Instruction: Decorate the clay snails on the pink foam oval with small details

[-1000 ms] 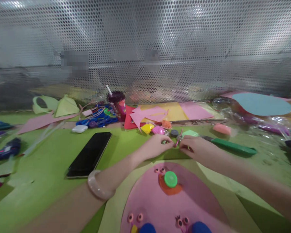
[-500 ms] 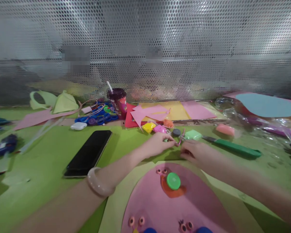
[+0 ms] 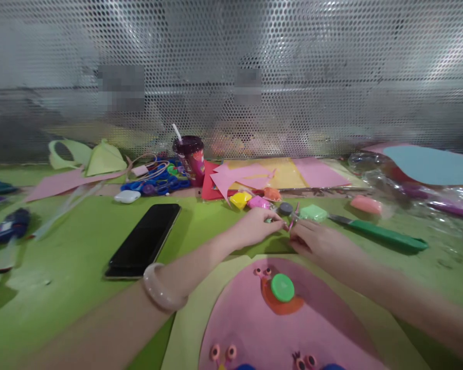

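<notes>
My left hand (image 3: 259,226), with a pale bracelet (image 3: 160,288) on the wrist, is closed in a pinch just beyond the pink card. Close by, my right hand (image 3: 312,237) has its fingers curled in. A thin pink piece (image 3: 294,216) stands between the fingertips; which hand grips it is hard to tell. Below them lies a rounded pink card (image 3: 250,318) bearing an orange snail-like shape (image 3: 275,303) with a green cap (image 3: 282,288) and eyes. More eyes and blue round pieces show at its lower edge. Packets of yellow clay (image 3: 239,199), pink clay (image 3: 259,202) and green clay (image 3: 313,213) sit beyond the hands.
A black phone (image 3: 144,239) and a white earphone case (image 3: 127,196) lie left. Behind them stand blue scissors (image 3: 158,185) and a purple cup (image 3: 191,162). A green-handled knife (image 3: 388,235) lies right, near a coral clay packet (image 3: 366,204). A perforated metal panel (image 3: 293,67) closes the back.
The view has shifted slightly, so most things sit a little further right. Both hands keep nearly the same pose around the small pink piece.
</notes>
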Available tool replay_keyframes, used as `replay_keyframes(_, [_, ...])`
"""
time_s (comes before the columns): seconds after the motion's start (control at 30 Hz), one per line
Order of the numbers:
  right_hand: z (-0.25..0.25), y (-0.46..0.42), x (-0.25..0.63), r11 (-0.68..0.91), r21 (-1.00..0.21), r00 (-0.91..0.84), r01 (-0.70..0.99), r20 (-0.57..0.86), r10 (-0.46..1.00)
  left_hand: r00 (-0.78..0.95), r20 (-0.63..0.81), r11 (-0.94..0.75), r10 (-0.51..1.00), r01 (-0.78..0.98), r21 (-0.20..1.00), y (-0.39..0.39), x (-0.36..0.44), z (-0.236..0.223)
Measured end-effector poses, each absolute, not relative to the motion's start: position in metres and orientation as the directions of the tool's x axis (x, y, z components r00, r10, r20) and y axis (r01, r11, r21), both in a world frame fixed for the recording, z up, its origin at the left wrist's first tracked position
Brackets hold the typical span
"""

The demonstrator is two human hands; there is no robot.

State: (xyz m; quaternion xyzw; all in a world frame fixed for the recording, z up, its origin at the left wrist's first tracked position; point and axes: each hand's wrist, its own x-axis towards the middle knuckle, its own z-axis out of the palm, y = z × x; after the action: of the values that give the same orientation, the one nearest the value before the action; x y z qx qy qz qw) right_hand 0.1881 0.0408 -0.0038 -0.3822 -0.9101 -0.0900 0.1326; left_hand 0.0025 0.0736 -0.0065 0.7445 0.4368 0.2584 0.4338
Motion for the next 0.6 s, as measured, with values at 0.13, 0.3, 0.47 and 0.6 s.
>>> replay_keyframes(0.13, [-0.0002,0.0418,0.1867,0.703,-0.052,-0.66,0.709,0.299,0.689,0.482,-0.004,-0.23,0.876,0.426,0.875,0.0742,0.0027,-0.0077])
replay_keyframes(0.3, [-0.005,0.0457,0.1901,0.742,-0.116,-0.683,0.661,0.318,0.658,0.483,0.015,-0.248,0.876,0.421,0.872,0.0764,0.0029,-0.0105])
replay_keyframes(0.47, [-0.0086,0.0442,0.1892,0.726,0.003,-0.675,0.688,0.37,0.638,0.484,0.034,-0.254,0.875,0.398,0.882,0.0766,0.0036,-0.0092])
replay_keyframes(0.6, [-0.0063,0.041,0.1842,0.736,0.149,-0.723,0.66,0.395,0.567,0.478,-0.001,-0.218,0.878,0.402,0.889,0.0757,0.0032,-0.009])
